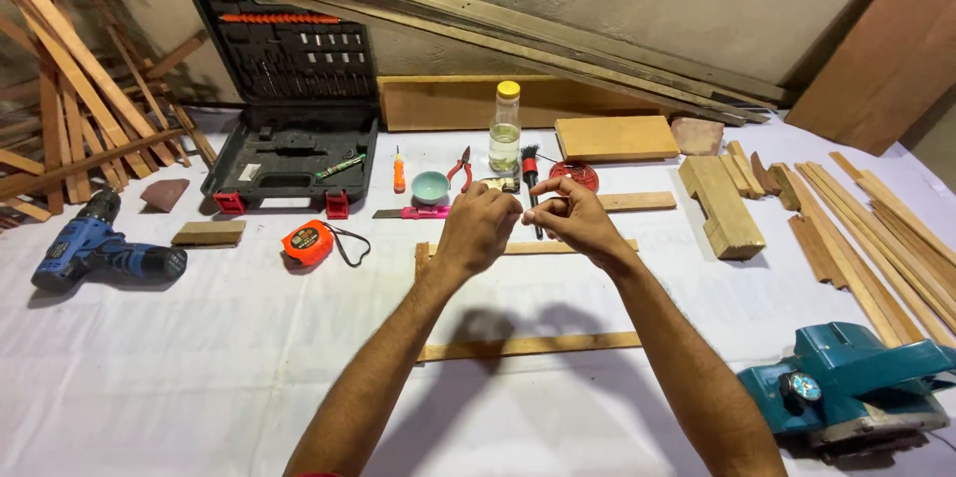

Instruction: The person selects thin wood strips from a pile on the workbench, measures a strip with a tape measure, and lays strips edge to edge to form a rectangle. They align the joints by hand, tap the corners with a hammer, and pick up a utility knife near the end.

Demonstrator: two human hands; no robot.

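Both hands are up over the white sheet, fingertips pinched together. The left hand (478, 228) and right hand (573, 220) nearly touch, and whatever's between them is too small to tell. Right under them sits a frame of thin pale wooden strips (528, 346). Further out there's a clear glass oil bottle (505, 128) with a yellow cap, a small teal bowl (430, 187), red-handled pliers (460, 169), a round orange tape measure (309, 241) and a chunky blue drill (95, 246).
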